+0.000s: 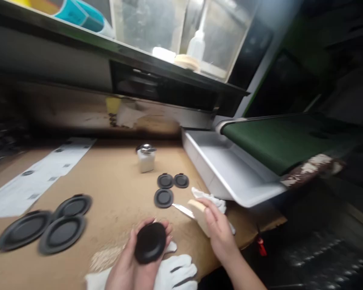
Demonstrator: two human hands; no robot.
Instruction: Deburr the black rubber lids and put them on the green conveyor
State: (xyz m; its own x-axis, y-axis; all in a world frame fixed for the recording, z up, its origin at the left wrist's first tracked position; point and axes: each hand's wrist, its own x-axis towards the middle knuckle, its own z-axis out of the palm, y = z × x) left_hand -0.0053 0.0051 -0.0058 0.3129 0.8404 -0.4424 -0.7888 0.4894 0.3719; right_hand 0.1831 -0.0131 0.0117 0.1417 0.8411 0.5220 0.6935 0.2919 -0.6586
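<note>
My left hand (128, 257) is closed around a round black disc (150, 243) with a smooth, slightly domed face turned up. To its right, my right hand (220, 229) grips a cream-coloured flat pad (200, 217) by its edge; whether it is sponge or another material I cannot tell. A pointed blade (183, 210) lies on the table just behind the pad, its other end partly hidden by my right hand. White gloves (177, 270) lie beneath and beside my left hand. Beyond the blade sits a group of three smaller black discs (163, 197).
Larger black discs (62, 234) lie at the left beside white printed paper (33, 181). A small container with a metal top (146, 159) stands further back. A white tray (245, 199) sits under the green conveyor belt (269, 141). Above runs a shelf with a white bottle (196, 46).
</note>
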